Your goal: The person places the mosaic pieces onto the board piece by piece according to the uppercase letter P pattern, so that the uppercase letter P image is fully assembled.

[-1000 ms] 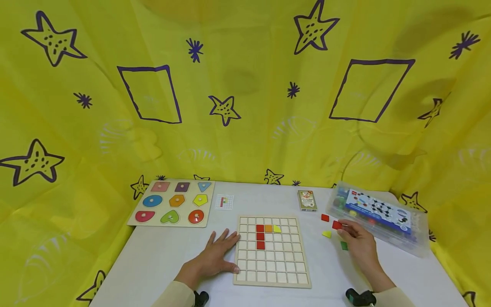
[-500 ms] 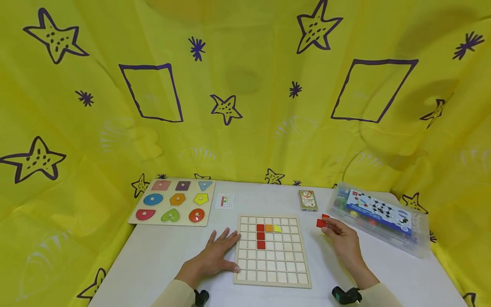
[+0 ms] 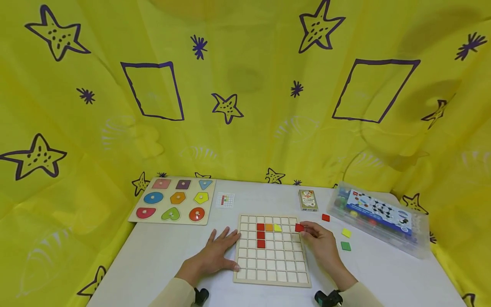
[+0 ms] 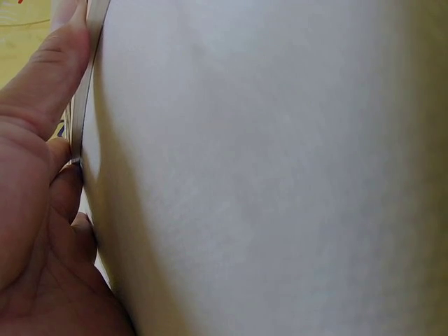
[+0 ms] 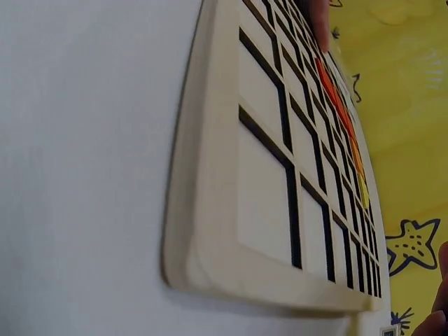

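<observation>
only the head view shows the right hand [image 3: 320, 243] pinching a red tile [image 3: 299, 228]; left hand [image 3: 215, 256] fingers flat.

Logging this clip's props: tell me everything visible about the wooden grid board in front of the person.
The grid board is a pale wooden tray lying flat on the white table, divided into square cells. Three red tiles form a column, with an orange tile and a yellow tile beside the top one. The left hand rests against its left edge; the right hand holds a red tile over its upper right.
</observation>
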The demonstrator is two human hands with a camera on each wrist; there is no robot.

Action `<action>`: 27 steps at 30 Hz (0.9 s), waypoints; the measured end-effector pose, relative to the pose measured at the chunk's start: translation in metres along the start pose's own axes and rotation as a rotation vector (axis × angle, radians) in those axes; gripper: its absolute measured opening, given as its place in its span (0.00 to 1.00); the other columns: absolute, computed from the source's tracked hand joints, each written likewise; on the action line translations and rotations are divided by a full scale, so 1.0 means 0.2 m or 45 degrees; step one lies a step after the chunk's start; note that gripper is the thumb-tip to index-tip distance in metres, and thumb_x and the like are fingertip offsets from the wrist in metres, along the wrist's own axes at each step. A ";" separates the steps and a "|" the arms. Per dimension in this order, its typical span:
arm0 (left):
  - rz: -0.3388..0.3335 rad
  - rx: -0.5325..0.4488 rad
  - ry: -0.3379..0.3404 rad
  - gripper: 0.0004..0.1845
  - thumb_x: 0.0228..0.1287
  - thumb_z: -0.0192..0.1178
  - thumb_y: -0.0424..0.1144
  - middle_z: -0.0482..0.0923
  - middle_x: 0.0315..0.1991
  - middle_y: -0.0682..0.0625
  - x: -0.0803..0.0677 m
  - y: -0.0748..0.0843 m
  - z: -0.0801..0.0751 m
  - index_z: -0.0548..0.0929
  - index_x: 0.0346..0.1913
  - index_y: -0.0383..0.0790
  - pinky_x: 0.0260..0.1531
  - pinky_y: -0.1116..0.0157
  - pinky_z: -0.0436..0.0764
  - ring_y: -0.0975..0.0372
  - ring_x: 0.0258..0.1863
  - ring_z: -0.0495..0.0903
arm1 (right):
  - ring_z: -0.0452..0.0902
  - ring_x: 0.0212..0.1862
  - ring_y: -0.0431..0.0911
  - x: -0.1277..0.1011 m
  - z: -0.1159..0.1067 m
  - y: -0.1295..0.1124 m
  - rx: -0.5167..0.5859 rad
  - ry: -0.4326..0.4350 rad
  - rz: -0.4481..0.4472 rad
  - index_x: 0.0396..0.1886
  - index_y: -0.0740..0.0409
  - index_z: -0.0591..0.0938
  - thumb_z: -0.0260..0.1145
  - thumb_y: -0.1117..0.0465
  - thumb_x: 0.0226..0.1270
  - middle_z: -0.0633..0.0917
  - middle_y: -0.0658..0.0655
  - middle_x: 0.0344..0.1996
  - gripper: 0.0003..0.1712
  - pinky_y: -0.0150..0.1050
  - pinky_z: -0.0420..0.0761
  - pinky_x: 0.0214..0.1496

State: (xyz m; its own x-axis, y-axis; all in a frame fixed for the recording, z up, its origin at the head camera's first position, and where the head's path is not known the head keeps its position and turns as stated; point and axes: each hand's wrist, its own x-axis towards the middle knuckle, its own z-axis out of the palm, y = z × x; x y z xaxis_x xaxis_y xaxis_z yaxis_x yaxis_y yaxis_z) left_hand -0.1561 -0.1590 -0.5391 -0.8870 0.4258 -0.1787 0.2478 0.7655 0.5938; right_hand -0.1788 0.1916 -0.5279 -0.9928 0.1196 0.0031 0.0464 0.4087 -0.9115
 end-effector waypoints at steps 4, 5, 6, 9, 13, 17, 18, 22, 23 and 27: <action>-0.004 0.005 -0.003 0.56 0.51 0.79 0.57 0.59 0.84 0.51 0.01 0.00 0.00 0.65 0.82 0.47 0.84 0.40 0.33 0.47 0.86 0.47 | 0.81 0.39 0.40 -0.02 0.06 -0.02 0.020 -0.031 0.009 0.56 0.60 0.88 0.71 0.69 0.71 0.90 0.59 0.41 0.16 0.26 0.81 0.36; -0.003 0.005 -0.003 0.56 0.51 0.79 0.57 0.59 0.84 0.50 0.01 0.00 0.00 0.65 0.82 0.47 0.84 0.40 0.33 0.47 0.86 0.47 | 0.81 0.39 0.41 -0.02 0.08 -0.03 0.028 -0.038 0.011 0.56 0.60 0.88 0.71 0.70 0.70 0.90 0.59 0.40 0.16 0.27 0.81 0.36; -0.003 0.006 -0.003 0.56 0.51 0.79 0.57 0.59 0.84 0.50 0.01 0.00 0.00 0.65 0.82 0.47 0.84 0.40 0.33 0.47 0.86 0.47 | 0.81 0.38 0.41 -0.03 0.10 -0.03 0.033 -0.043 0.009 0.55 0.59 0.88 0.72 0.70 0.70 0.90 0.58 0.39 0.16 0.27 0.80 0.35; 0.001 0.003 -0.001 0.56 0.52 0.79 0.57 0.59 0.84 0.50 0.01 0.00 0.00 0.65 0.82 0.47 0.84 0.40 0.34 0.47 0.86 0.47 | 0.82 0.38 0.43 -0.04 0.14 -0.05 0.054 -0.063 0.002 0.54 0.59 0.88 0.72 0.71 0.68 0.90 0.57 0.37 0.15 0.26 0.81 0.35; 0.004 -0.004 0.000 0.56 0.51 0.79 0.57 0.59 0.84 0.50 0.01 0.00 0.00 0.65 0.82 0.46 0.84 0.40 0.34 0.47 0.86 0.47 | 0.84 0.39 0.42 -0.07 0.20 -0.06 0.083 -0.100 -0.025 0.52 0.59 0.88 0.73 0.72 0.67 0.91 0.56 0.37 0.15 0.26 0.83 0.37; 0.007 0.001 0.003 0.56 0.51 0.79 0.57 0.60 0.84 0.49 0.01 -0.01 0.00 0.65 0.82 0.46 0.84 0.40 0.34 0.46 0.86 0.47 | 0.83 0.38 0.40 -0.09 0.26 -0.06 0.098 -0.160 -0.053 0.49 0.58 0.89 0.73 0.72 0.66 0.91 0.54 0.35 0.13 0.27 0.84 0.37; 0.009 0.001 0.004 0.56 0.51 0.79 0.57 0.60 0.84 0.49 0.01 -0.01 0.00 0.65 0.82 0.46 0.84 0.39 0.34 0.46 0.86 0.47 | 0.83 0.38 0.40 -0.10 0.27 -0.06 0.097 -0.179 -0.061 0.49 0.58 0.89 0.73 0.72 0.66 0.90 0.53 0.35 0.13 0.27 0.83 0.37; 0.015 0.003 0.006 0.56 0.51 0.79 0.57 0.60 0.84 0.49 0.01 -0.01 0.00 0.66 0.82 0.46 0.84 0.39 0.34 0.46 0.86 0.47 | 0.80 0.40 0.41 -0.13 0.32 -0.06 0.114 -0.249 -0.076 0.48 0.58 0.89 0.74 0.71 0.65 0.88 0.53 0.37 0.13 0.27 0.82 0.39; 0.014 0.004 0.006 0.56 0.51 0.79 0.57 0.60 0.84 0.49 0.01 -0.01 0.01 0.66 0.82 0.46 0.84 0.39 0.34 0.46 0.86 0.47 | 0.80 0.40 0.41 -0.14 0.32 -0.06 0.116 -0.262 -0.078 0.47 0.57 0.89 0.74 0.71 0.65 0.88 0.53 0.37 0.13 0.27 0.82 0.40; 0.004 0.007 0.003 0.55 0.52 0.79 0.58 0.60 0.84 0.50 0.01 -0.01 0.01 0.65 0.82 0.47 0.84 0.39 0.33 0.47 0.86 0.47 | 0.79 0.39 0.40 -0.15 0.36 -0.06 0.089 -0.288 -0.108 0.45 0.56 0.89 0.75 0.71 0.62 0.87 0.53 0.37 0.12 0.27 0.81 0.40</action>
State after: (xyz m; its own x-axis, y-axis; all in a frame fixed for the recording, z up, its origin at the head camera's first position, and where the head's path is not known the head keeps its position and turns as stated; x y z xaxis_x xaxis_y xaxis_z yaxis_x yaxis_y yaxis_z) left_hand -0.1584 -0.1591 -0.5421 -0.8871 0.4270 -0.1753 0.2527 0.7670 0.5898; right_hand -0.1571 0.1187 -0.5470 -0.9926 -0.1211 -0.0041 -0.0381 0.3442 -0.9381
